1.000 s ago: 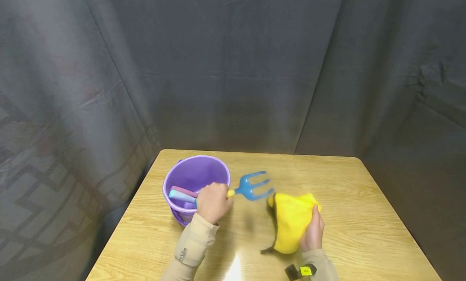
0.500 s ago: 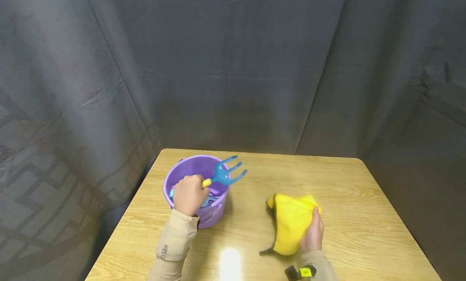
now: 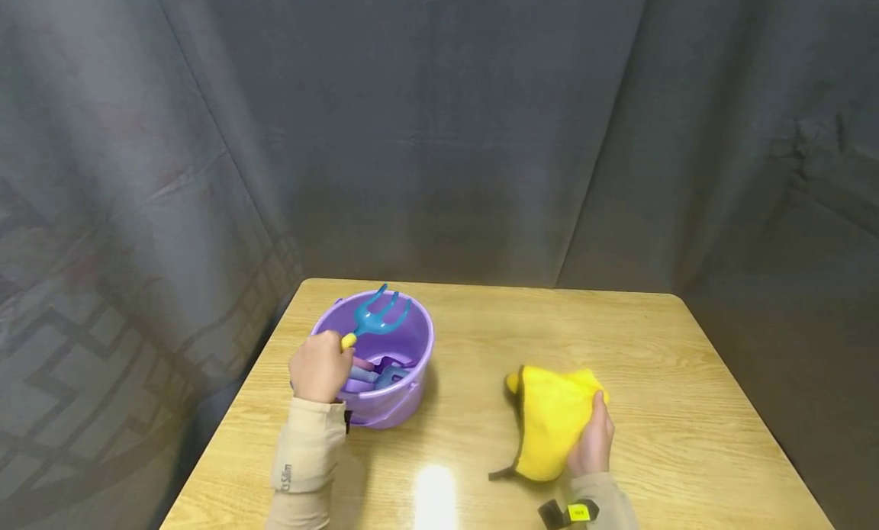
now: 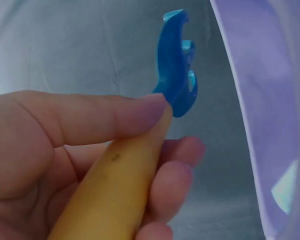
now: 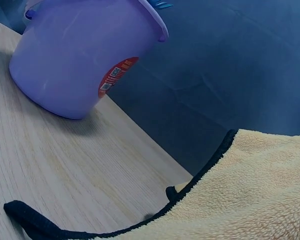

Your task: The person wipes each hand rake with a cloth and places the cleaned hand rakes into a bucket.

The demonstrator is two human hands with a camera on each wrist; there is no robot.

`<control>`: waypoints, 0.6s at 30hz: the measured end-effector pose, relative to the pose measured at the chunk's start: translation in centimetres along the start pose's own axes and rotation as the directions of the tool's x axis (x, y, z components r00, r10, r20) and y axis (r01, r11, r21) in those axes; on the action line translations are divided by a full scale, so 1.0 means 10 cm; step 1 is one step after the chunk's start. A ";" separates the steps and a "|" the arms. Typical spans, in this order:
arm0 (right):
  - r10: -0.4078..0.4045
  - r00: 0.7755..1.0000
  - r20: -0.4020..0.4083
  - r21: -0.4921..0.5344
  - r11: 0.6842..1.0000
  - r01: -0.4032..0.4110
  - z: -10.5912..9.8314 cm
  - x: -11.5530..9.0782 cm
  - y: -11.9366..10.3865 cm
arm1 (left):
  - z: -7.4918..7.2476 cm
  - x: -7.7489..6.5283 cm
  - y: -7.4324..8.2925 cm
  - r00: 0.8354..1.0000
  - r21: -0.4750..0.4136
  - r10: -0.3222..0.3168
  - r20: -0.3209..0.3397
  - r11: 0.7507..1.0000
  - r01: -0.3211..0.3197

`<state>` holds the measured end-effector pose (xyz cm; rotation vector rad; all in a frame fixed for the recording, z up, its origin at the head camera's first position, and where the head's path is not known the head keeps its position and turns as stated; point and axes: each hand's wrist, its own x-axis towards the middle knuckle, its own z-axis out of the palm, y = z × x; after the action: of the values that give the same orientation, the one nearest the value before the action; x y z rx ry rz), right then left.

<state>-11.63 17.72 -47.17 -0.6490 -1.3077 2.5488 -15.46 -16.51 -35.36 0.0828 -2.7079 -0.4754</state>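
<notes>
My left hand (image 3: 319, 368) grips the yellow handle of a toy garden fork (image 3: 374, 319) with blue tines. It is at the near left rim of a purple bucket (image 3: 393, 414), and the fork's head overlaps the bucket's opening in the head view. Up close in the left wrist view, the thumb lies along the yellow handle (image 4: 107, 192) and the fingers curl under it. On the right, my right hand (image 3: 592, 444) holds a yellow cloth (image 3: 549, 423) with a dark edge and a hanging loop, its fleecy side showing in the right wrist view.
Inside the bucket lie several toy tools, among them a blue one (image 3: 391, 375) and a pink handle (image 3: 362, 364). The bucket stands on the left of a wooden table (image 3: 494, 332). Grey curtains (image 3: 439, 133) hang behind and beside it.
My left hand has carried the fork leftward, from between bucket and cloth to the bucket's left rim, turning its tines upward. Blue and pink tools now lie lower inside the bucket. The right hand stays put.
</notes>
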 end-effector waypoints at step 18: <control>0.014 1.000 -0.014 0.035 0.999 -0.013 -0.06 0.01 0.03 | 0.19 0.01 -0.18 0.993 0.032 -0.041 0.114 0.999 0.037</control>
<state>-11.45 18.06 -47.78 -0.6701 -1.2557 2.5670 -16.28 -17.62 -37.61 0.1207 -2.8308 -0.4642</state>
